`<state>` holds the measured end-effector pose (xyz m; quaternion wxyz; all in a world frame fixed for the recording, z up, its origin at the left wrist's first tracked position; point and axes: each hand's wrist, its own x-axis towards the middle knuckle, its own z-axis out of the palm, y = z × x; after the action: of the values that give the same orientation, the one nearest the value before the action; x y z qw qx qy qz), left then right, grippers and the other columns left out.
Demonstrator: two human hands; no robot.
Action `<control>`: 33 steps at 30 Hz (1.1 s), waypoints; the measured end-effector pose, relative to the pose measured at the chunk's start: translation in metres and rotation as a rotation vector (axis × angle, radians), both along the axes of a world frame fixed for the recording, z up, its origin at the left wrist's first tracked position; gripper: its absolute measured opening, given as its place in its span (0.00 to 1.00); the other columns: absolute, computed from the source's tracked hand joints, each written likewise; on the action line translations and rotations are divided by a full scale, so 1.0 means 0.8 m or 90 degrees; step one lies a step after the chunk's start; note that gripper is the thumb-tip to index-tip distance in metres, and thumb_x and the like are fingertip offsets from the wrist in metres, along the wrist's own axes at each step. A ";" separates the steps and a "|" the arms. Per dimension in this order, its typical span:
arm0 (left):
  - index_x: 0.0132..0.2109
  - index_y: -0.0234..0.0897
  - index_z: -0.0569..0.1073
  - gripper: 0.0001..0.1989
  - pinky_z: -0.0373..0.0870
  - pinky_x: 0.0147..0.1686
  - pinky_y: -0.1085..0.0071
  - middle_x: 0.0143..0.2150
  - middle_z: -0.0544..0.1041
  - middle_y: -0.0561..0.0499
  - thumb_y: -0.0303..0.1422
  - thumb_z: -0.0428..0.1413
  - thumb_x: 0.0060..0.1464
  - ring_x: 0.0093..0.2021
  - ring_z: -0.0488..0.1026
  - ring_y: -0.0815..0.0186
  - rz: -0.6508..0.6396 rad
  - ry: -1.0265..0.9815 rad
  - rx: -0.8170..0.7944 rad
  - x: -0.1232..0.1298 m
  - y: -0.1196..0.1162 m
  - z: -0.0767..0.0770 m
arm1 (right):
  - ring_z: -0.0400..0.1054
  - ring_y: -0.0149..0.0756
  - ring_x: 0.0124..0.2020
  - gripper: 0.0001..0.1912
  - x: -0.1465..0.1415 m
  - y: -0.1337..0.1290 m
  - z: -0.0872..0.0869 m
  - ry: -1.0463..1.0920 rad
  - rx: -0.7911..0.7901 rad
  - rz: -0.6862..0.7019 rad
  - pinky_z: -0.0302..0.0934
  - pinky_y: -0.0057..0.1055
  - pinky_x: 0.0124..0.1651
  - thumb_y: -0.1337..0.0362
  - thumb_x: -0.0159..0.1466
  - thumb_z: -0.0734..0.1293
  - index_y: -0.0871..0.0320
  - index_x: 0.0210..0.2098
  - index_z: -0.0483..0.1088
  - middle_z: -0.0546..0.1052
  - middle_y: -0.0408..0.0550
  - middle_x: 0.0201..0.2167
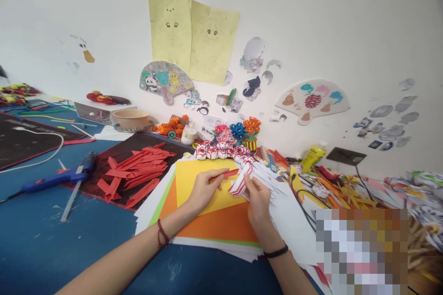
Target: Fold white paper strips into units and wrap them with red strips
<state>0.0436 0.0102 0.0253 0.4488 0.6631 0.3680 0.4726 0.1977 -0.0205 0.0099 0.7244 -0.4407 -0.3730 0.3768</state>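
My left hand (206,188) pinches a small red folded paper strip (231,173) above the yellow sheet (190,179). In my right hand (258,196) is a red and white folded paper piece (241,183), held close to the red strip's right end. Whether the two pieces touch, I cannot tell. Beneath both hands lies a stack of sheets with an orange one (214,227) under the yellow. A heap of red folded strips (138,170) rests on a dark mat to the left. Red and white folded shapes (221,151) stand behind the sheets.
A blue glue gun (65,179) lies at the left on the blue table (104,244). At the back are a round bowl (132,120), a white bottle (188,133) and paper flowers (238,131). A yellow bottle (314,156) and paper scraps are at the right.
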 end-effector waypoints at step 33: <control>0.51 0.35 0.76 0.16 0.69 0.38 0.72 0.39 0.77 0.47 0.36 0.53 0.59 0.35 0.71 0.67 -0.009 -0.137 0.036 0.007 -0.018 0.006 | 0.58 0.28 0.22 0.14 -0.011 -0.007 0.006 -0.033 0.030 0.091 0.56 0.26 0.26 0.59 0.58 0.71 0.59 0.23 0.67 0.66 0.38 0.20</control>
<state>0.0489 -0.0043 0.0298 0.4699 0.6236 0.2998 0.5481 0.1890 -0.0263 0.0149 0.6959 -0.4053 -0.4312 0.4069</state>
